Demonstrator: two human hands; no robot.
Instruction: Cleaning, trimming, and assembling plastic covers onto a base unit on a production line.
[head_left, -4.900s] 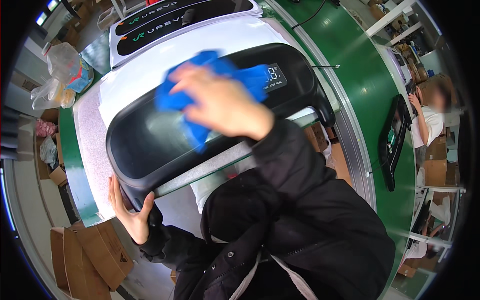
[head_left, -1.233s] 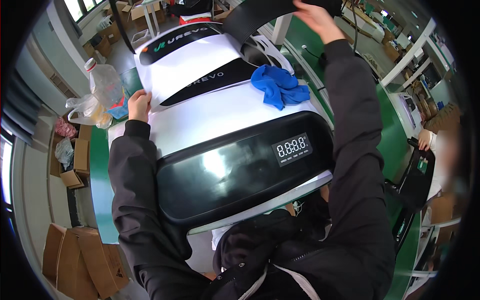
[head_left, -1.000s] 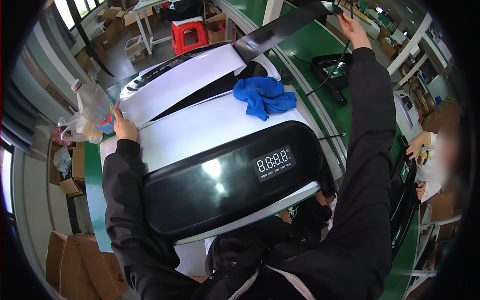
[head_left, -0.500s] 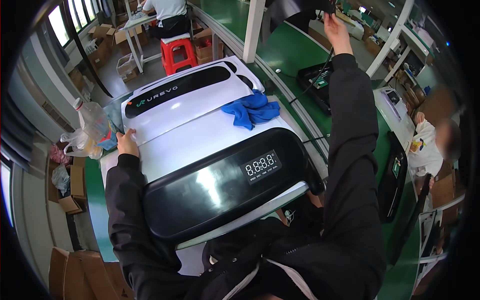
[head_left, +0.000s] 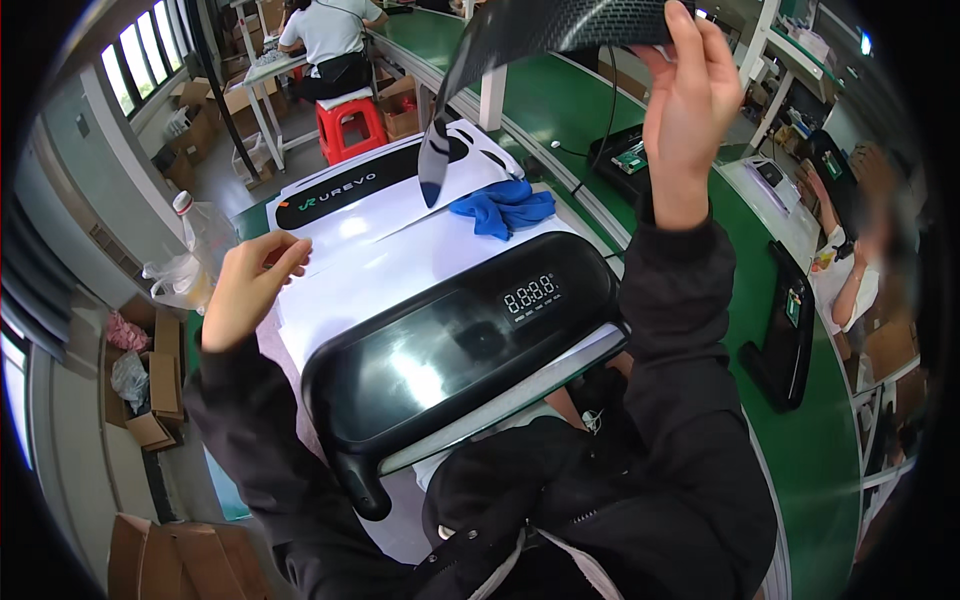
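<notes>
High at the right, my right hand pinches the edge of a thin dark flexible sheet with a fine woven pattern. The sheet bends down leftward, its tip hanging over the white sheets. My left hand hovers by their left edge, fingers loosely curled, thumb apart, nothing visible in it. Nearest my body lies a long black display console with lit-looking white digits. Beyond it, a white film with a black printed band lies on the pile, partly hidden by the hanging sheet. A crumpled blue cloth rests beside it.
A clear plastic bottle and a plastic bag stand left. Circuit boards sit in black housings on the green bench at right. Another person's hands are at far right; someone sits on a red stool beyond.
My right hand has come nearer, bringing the dark sheet over the work area. My left hand has lifted off the white sheet's edge. The view has shifted slightly.
</notes>
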